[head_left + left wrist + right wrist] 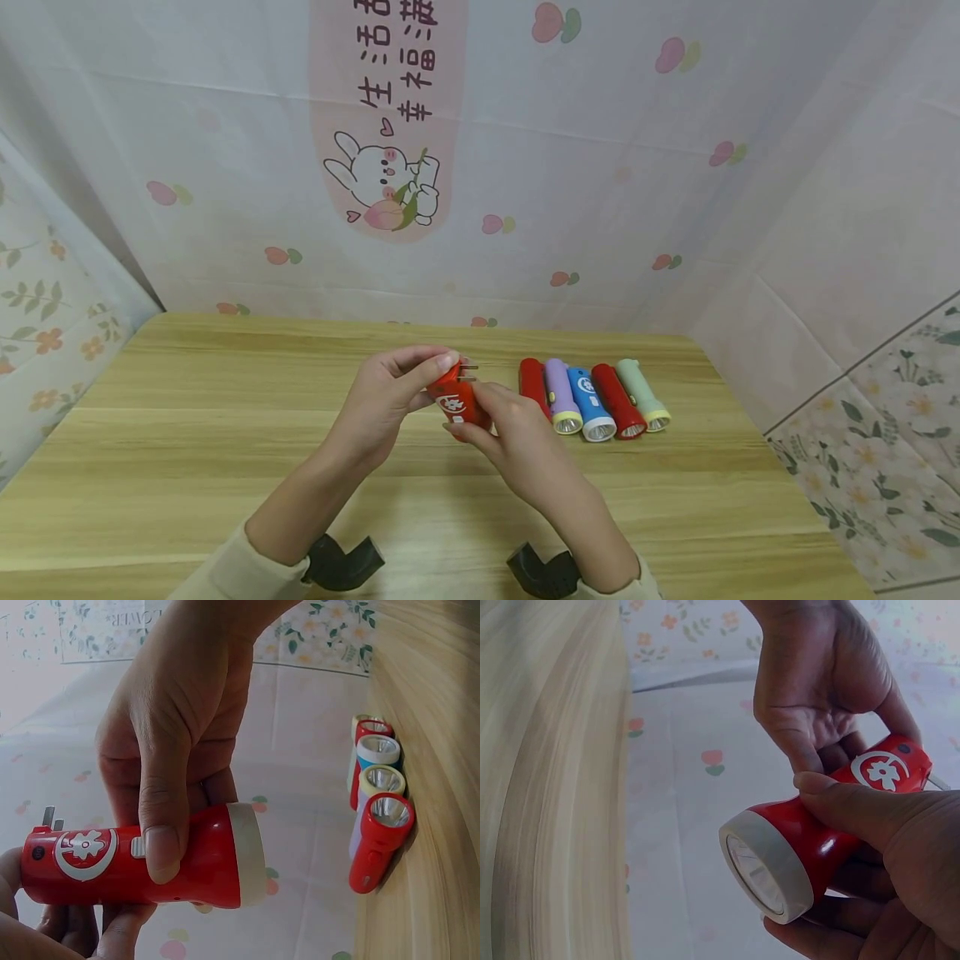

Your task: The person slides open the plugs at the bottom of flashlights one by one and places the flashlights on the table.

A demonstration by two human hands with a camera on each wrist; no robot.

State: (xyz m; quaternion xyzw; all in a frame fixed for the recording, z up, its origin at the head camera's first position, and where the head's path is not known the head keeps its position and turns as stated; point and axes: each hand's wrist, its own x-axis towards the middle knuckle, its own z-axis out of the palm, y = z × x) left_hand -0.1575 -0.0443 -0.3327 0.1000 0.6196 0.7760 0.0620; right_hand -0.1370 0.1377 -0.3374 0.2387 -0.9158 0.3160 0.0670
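Both hands hold a red flashlight point(457, 403) with a white flower emblem and a cream lens rim, above the table. Its two metal plug prongs point(51, 817) stick out at the tail end. My left hand point(385, 402) grips the tail end, thumb close to the prongs. Around the body near the lens, my right hand point(522, 431) curls its fingers. The right thumb point(163, 847) lies on the body beside the grey slide switch point(138, 847). In the right wrist view the clear lens point(756, 877) faces toward the lower left.
Right of the hands lies a row of flashlights: red point(533, 386), purple point(558, 390), blue point(588, 402), another red point(617, 398) and pale green point(639, 388). They rest on a wood-grain table point(225, 433). A patterned white cloth point(225, 167) hangs behind.
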